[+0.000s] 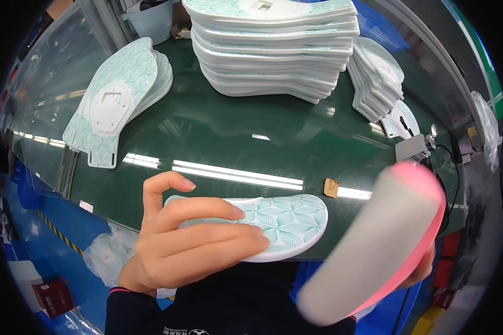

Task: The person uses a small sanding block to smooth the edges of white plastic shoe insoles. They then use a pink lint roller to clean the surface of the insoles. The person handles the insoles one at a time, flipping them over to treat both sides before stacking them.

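A rounded white panel with a mint leaf pattern sits at the near edge of the green table. My left hand lies across its left part, several fingertips on the patterned face and one finger lifted and bent. The thumb is hidden, seemingly under the panel's near edge. At the right, my right hand is closed on a long rounded object, greyish white with a pink side and end. It is raised close to the camera and smeared by motion, so its kind cannot be made out. Most of that hand is hidden behind it.
A tall stack of similar panels stands at the back of the green table. Smaller piles sit at left and right. A metal fixture with a cable and a small brown square are at right. A light-blue bin stands behind.
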A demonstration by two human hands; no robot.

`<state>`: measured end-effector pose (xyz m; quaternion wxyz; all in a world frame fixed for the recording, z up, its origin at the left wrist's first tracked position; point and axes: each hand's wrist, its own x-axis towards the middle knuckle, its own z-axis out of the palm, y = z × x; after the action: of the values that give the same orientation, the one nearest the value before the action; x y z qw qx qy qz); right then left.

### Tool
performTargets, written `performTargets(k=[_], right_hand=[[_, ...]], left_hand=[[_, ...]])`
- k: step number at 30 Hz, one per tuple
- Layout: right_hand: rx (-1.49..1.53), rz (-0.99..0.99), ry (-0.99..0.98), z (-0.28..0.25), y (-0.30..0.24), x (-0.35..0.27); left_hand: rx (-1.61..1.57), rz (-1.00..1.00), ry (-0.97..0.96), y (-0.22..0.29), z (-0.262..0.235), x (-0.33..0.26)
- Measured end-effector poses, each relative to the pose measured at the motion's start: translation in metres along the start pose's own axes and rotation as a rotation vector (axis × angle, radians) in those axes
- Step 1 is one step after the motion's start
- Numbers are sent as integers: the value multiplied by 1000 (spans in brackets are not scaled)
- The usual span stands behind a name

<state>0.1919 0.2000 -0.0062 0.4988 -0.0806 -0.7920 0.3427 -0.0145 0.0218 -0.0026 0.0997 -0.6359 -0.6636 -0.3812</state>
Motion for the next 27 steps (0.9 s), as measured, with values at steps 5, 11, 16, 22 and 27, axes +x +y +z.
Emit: performTargets(k=[5,11,16,22,27], right_hand=[[-119,-249,-214,-1,1,-2],[-409,214,-232,-46,40,-24],[-370,580,109,-35,90,-29],[-738,574,43,-31,104,-33],[-741,639,1,6,78,-41]], left_hand=[[36,13,38,-5,-1,0],[-28,-48,96,-11,-12,-12],[-104,28,101,-8,-15,-15],[-150,4,86,-3,-20,-13],[-78,-21,98,-7,-9,-15]])
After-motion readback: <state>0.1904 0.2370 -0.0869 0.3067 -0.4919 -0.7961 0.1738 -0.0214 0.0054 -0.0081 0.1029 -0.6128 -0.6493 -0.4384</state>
